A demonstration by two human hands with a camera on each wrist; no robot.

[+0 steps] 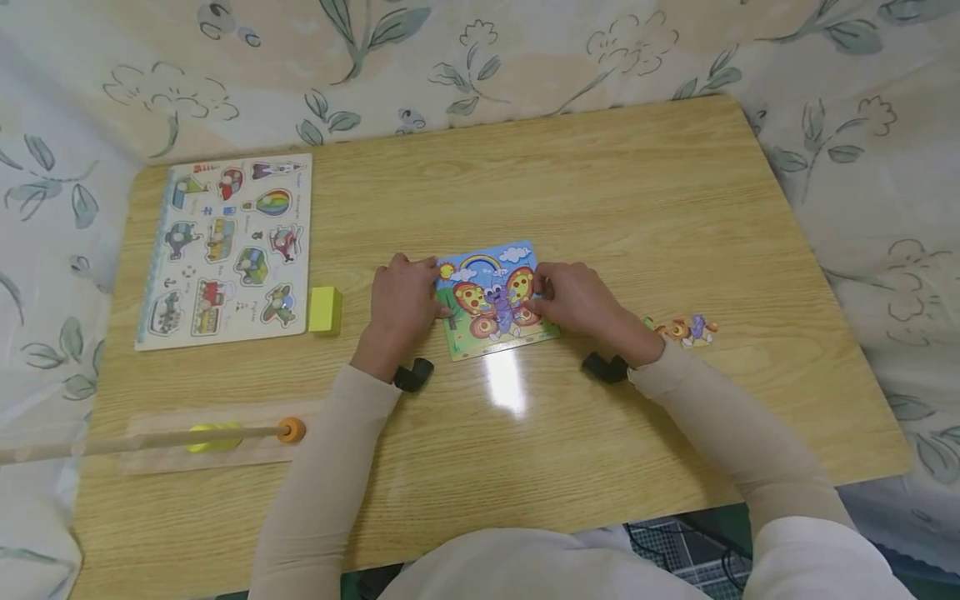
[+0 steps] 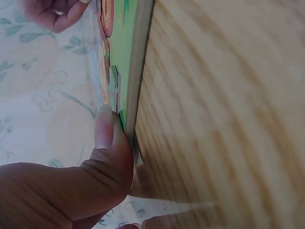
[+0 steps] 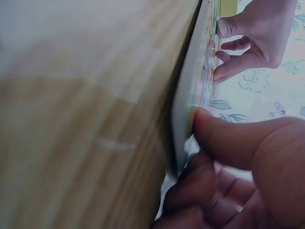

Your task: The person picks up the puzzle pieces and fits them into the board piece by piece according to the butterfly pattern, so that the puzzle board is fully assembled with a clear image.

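A small butterfly puzzle board (image 1: 497, 302) with a rainbow, sun and clouds lies in the middle of the table. My left hand (image 1: 405, 293) holds its left side, thumb at the edge and fingers near the upper left corner. In the left wrist view, the left thumb (image 2: 107, 138) rests on the board's green rim (image 2: 131, 71). My right hand (image 1: 579, 300) pinches the right side. The right wrist view has the right thumb (image 3: 224, 133) on the board's face and curled fingers by its edge; a dark gap shows under the board (image 3: 183, 109) there.
At the left lies a wooden vehicle puzzle (image 1: 240, 321) with a yellow block (image 1: 325, 311) beside it. Nearer me, a rod stands on a wooden base (image 1: 142, 458) with an orange bead (image 1: 291, 430). Colourful puzzle pieces (image 1: 697, 331) lie by my right wrist.
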